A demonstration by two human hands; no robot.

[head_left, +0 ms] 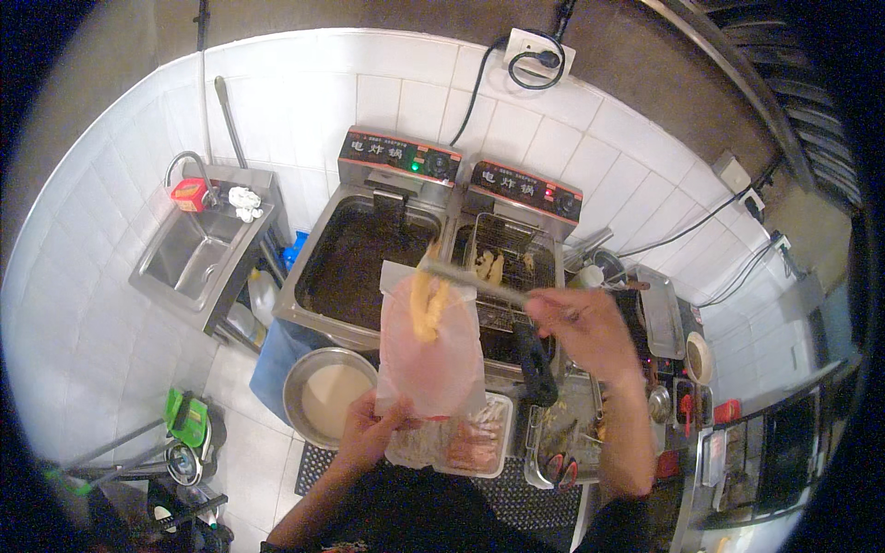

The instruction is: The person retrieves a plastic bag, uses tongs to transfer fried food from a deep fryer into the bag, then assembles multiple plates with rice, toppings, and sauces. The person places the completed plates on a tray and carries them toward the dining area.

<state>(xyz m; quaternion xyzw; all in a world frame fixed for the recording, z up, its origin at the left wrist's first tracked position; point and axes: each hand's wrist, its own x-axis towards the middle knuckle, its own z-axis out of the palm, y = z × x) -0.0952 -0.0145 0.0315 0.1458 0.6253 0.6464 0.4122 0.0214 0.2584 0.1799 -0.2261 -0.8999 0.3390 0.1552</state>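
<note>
My left hand (378, 426) grips the lower edge of a pinkish oval plate or tray (429, 373) with white paper (398, 276) around it; I cannot tell how the two are joined. My right hand (585, 330), somewhat blurred, is closed on metal tongs (484, 281). Their tips hold a golden, battered fried piece (427, 309) over the pink oval. Behind, a frying basket (502, 240) with several pale yellow pieces sits in the right electric fryer (525, 192). Its black handle (535, 369) points toward me. The left fryer (359, 258) holds dark oil.
A steel bowl of pale batter (330, 392) stands left of a tray of raw pieces (479, 438). On the right, a metal tray (553, 442) has red-handled scissors (560, 468) in it. A steel sink (198, 263) is at the left wall, with a green dustpan (186, 417) below.
</note>
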